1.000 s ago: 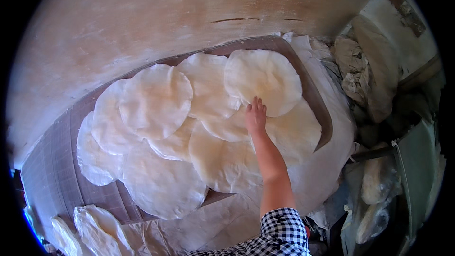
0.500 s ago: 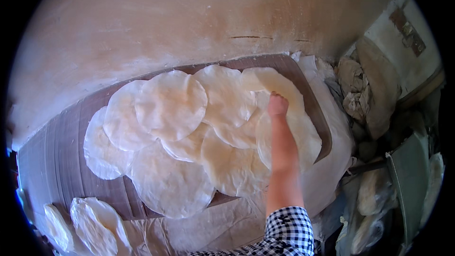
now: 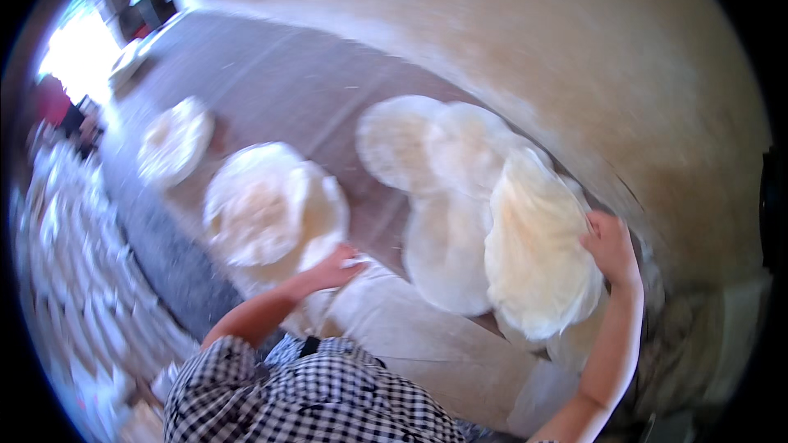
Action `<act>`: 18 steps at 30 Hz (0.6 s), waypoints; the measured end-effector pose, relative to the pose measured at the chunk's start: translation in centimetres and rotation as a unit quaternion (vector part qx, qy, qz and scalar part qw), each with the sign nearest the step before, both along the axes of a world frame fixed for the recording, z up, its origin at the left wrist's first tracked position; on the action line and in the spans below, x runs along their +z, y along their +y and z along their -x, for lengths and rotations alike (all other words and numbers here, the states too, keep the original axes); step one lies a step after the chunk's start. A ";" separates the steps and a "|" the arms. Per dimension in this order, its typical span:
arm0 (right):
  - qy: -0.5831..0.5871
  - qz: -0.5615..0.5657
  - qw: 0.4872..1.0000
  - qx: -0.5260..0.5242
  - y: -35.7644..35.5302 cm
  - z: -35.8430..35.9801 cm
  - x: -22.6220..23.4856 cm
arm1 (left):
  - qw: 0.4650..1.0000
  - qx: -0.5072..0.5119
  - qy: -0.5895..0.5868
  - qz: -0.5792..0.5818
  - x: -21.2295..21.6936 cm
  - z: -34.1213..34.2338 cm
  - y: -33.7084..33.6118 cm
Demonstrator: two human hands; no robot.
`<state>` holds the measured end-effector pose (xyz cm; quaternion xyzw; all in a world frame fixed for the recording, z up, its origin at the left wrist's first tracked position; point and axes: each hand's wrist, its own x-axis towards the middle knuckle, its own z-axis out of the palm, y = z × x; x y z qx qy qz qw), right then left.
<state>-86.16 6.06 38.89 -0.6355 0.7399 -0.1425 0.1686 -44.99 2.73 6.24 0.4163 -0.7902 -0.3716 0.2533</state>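
Observation:
My right hand (image 3: 609, 248) is closed on the edge of a thin, round, pale yellow flatbread (image 3: 538, 254), which hangs partly folded over other flatbreads. Beneath and left of it, several whitish flatbreads (image 3: 447, 250) lie overlapping on the brown table (image 3: 328, 86). Beside the table's near edge my left hand (image 3: 335, 268) is closed, with a bit of white between its fingers; what that is cannot be made out. Just beyond the left hand rests a pile of round flatbreads (image 3: 254, 205), its upper part looking glossy.
Farther left lies another shiny, pale round bundle (image 3: 175, 141). A beige cloth (image 3: 447, 357) covers the table's near side. Rows of whitish sheets (image 3: 90, 279) fill the far left, below a bright doorway (image 3: 78, 49). A plastered wall (image 3: 624, 74) runs along the back and right.
The view has swung left, bringing the doorway and left pile into sight. My left hand has appeared. My right hand now holds a flatbread lifted partly off the others.

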 end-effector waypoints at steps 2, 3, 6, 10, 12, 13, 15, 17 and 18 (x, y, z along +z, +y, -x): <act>-0.074 -0.010 0.997 0.036 -2.3 -6.3 -0.9 | 0.972 -0.034 0.009 -0.233 5.5 3.0 -2.8; -0.107 -0.018 0.993 0.043 -3.2 -8.8 -1.0 | 0.946 0.027 0.078 -0.313 7.4 3.4 -2.6; -0.046 0.007 0.987 0.157 -7.6 -18.5 -1.9 | 0.701 0.120 0.445 -0.544 6.4 3.4 -5.6; 0.043 0.107 0.942 0.314 -8.6 -34.7 0.8 | 0.633 0.035 0.566 -0.526 10.0 -4.8 -11.2; 0.069 0.068 0.939 0.331 -8.0 -42.2 1.0 | 0.623 -0.063 0.650 -0.431 9.4 -8.9 -14.1; 0.097 0.093 0.931 0.339 -7.9 -45.1 -0.1 | 0.554 -0.097 0.705 -0.432 10.0 -10.8 -14.8; 0.127 0.124 0.922 0.343 -8.7 -50.4 -4.0 | 0.713 -0.020 0.667 -0.215 7.8 -14.7 -16.5; 0.089 0.092 0.933 0.335 -10.2 -54.9 -10.9 | 0.677 0.136 0.664 -0.286 0.9 -21.6 -17.4; 0.051 0.056 0.940 0.331 -10.6 -57.1 -14.2 | 0.650 0.237 0.643 -0.328 -4.2 -26.2 -17.1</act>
